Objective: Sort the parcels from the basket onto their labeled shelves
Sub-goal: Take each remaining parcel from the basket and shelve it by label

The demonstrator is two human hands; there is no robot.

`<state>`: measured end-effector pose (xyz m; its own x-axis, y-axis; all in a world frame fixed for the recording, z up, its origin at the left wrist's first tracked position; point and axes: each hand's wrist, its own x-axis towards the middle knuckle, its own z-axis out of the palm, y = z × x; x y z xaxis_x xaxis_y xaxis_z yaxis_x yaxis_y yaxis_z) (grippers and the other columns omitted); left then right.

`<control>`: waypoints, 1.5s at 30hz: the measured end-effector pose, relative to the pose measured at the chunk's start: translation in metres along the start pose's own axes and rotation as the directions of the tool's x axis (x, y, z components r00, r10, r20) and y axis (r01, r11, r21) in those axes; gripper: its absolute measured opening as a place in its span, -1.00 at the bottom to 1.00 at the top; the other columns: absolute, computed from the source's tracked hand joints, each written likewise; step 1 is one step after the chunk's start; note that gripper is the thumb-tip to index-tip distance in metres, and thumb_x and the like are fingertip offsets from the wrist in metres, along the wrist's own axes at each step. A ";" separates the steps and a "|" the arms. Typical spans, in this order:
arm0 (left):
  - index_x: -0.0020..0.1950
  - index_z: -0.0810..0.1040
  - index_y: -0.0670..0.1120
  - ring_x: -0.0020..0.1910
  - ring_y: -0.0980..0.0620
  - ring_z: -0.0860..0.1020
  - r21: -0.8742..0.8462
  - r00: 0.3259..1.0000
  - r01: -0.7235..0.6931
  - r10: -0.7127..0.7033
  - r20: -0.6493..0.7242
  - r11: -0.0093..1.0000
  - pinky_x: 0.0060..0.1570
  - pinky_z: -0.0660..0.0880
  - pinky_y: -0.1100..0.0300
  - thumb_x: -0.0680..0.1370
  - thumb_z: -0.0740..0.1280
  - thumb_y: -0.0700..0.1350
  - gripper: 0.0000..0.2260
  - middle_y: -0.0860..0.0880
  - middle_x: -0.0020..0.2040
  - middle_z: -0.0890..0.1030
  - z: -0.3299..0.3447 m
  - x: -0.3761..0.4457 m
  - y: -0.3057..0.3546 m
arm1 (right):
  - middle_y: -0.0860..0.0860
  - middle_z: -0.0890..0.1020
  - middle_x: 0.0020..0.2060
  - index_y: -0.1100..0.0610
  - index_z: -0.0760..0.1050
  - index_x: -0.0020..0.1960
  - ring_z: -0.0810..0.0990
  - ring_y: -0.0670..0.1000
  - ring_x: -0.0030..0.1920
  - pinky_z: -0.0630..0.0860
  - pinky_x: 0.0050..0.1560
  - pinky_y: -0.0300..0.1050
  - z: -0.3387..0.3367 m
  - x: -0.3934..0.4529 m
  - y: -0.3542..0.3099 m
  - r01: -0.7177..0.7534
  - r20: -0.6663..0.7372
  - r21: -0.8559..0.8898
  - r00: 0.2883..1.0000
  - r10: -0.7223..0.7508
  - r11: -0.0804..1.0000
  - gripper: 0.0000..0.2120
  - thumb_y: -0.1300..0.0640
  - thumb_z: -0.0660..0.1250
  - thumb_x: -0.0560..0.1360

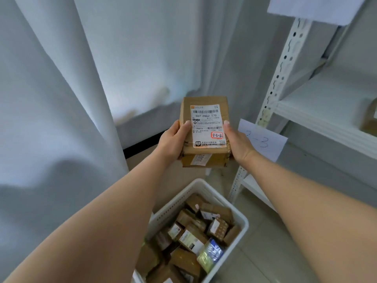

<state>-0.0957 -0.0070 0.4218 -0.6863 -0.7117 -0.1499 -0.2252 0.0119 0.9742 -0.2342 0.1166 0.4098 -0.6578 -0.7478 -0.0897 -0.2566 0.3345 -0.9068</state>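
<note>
both hands hold one cardboard parcel (204,127) up in front of the white shelf unit (318,111), which stands just to the right of it; the left hand (173,140) wraps its near left edge with the thumb lying on top, and the right hand (237,142) does the same on the right edge, so the box is clamped between the two. its long axis runs away from the person, label upward, and the right hand is the nearer one to the shelves. the parcel is a plain brown box, taped and a little creased, carrying a white shipping label (207,126) with barcodes and a red hand-marked "3-3-2" near its lower right corner. a paper tag (265,139) on the shelf unit, just beside the right hand, seems to read "2-3", though its start is hidden. judging by that, this bay may not match, so the next move likely carries the box rightward or elsewhere along the shelves. below the parcel, left of the shelf unit's foot, the white basket (242,221) is full of more parcels.
</note>
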 end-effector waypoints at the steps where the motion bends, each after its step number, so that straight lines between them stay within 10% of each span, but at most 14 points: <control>1: 0.20 0.53 0.15 -0.03 0.01 0.65 0.018 1.000 -0.007 0.007 0.021 1.000 0.01 0.59 0.00 0.59 0.19 0.18 -0.73 0.04 0.03 0.68 0.006 -0.002 0.004 | -0.24 0.64 -0.19 -0.17 0.56 -0.06 0.54 -0.25 -0.18 0.34 -0.16 -0.32 -0.007 -0.006 0.002 -0.010 -0.015 0.008 1.000 0.010 1.000 -0.49 -0.33 -0.12 0.58; 8: 0.28 0.49 0.19 -0.11 0.09 0.66 0.094 0.986 0.002 -0.017 0.165 0.996 -0.30 0.55 0.23 0.58 0.19 0.20 -0.69 0.08 0.01 0.67 0.062 -0.018 0.016 | -0.02 0.66 0.08 -0.08 0.56 0.21 0.60 0.08 0.10 0.47 0.24 0.17 -0.048 -0.054 0.032 -0.143 -0.150 0.081 0.977 0.153 0.986 -0.37 -0.39 -0.13 0.54; 18: 0.14 0.47 0.32 -0.17 0.17 0.66 0.168 0.900 0.072 -0.137 0.414 0.983 -0.28 0.57 0.26 0.56 0.21 0.23 -0.82 0.15 -0.10 0.68 0.181 -0.037 -0.032 | -0.02 0.66 0.04 -0.02 0.50 0.23 0.62 -0.01 -0.01 0.55 0.05 -0.02 -0.107 -0.130 0.132 -0.366 -0.274 0.198 0.870 0.410 0.909 -0.36 -0.40 -0.11 0.54; 27: 0.32 0.33 -0.02 -0.10 0.03 0.63 0.295 0.836 0.173 -0.299 0.460 0.940 -0.20 0.59 0.11 0.49 0.26 0.30 -0.46 -0.02 0.01 0.61 0.312 -0.042 -0.095 | 0.05 0.64 0.05 0.06 0.47 0.23 0.62 0.09 0.02 0.59 0.08 0.13 -0.163 -0.177 0.244 -0.551 -0.317 0.283 0.719 0.619 0.785 -0.28 -0.44 -0.12 0.49; 40: 0.18 0.52 -0.05 -0.07 -0.02 0.60 0.329 0.857 0.083 -0.236 0.459 0.941 -0.20 0.58 0.15 0.59 0.20 0.18 -0.65 0.00 -0.02 0.62 0.499 0.050 -0.240 | 0.01 0.64 -0.09 0.09 0.49 0.04 0.61 0.01 -0.13 0.58 -0.03 0.03 -0.226 -0.111 0.467 -0.580 -0.484 0.236 0.625 0.612 0.780 -0.41 -0.38 -0.03 0.54; 45: 0.33 0.45 -0.11 0.07 -0.07 0.59 0.255 0.888 0.131 -0.228 0.399 0.958 0.09 0.57 -0.04 0.57 0.26 0.12 -0.57 -0.06 0.15 0.59 0.553 0.089 -0.292 | -0.06 0.56 -0.28 0.07 0.49 -0.17 0.51 -0.08 -0.29 0.33 -0.35 -0.20 -0.243 -0.073 0.537 -0.605 -0.598 0.059 0.615 0.514 0.794 -0.44 -0.34 -0.04 0.57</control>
<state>-0.4736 0.3145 0.0310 -0.8342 -0.3546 -0.4224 -0.4821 0.0970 0.8707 -0.4960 0.4902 0.0290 -0.9600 0.0548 -0.2746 0.2363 0.6845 -0.6896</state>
